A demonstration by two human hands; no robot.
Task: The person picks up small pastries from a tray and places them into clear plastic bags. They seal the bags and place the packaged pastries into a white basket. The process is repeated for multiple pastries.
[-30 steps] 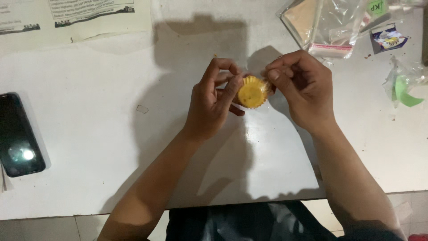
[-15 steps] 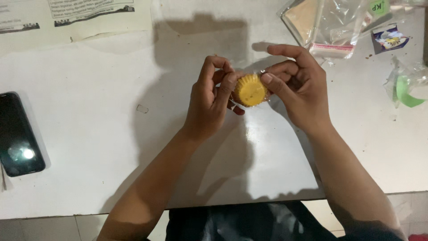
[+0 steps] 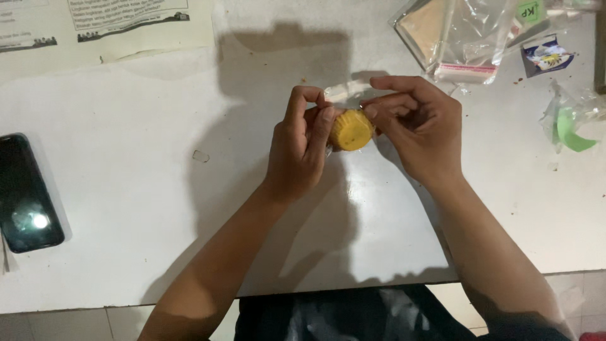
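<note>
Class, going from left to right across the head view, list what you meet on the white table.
Black phone → left hand → yellow ridged cup → right hand → clear plastic bags → green piece in wrap.

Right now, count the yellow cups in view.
1. The yellow cup is held above the table between the left hand and right hand. More may be nested inside it.

Bare forearms, no sleeves; dark garment (image 3: 328, 319) below.
</note>
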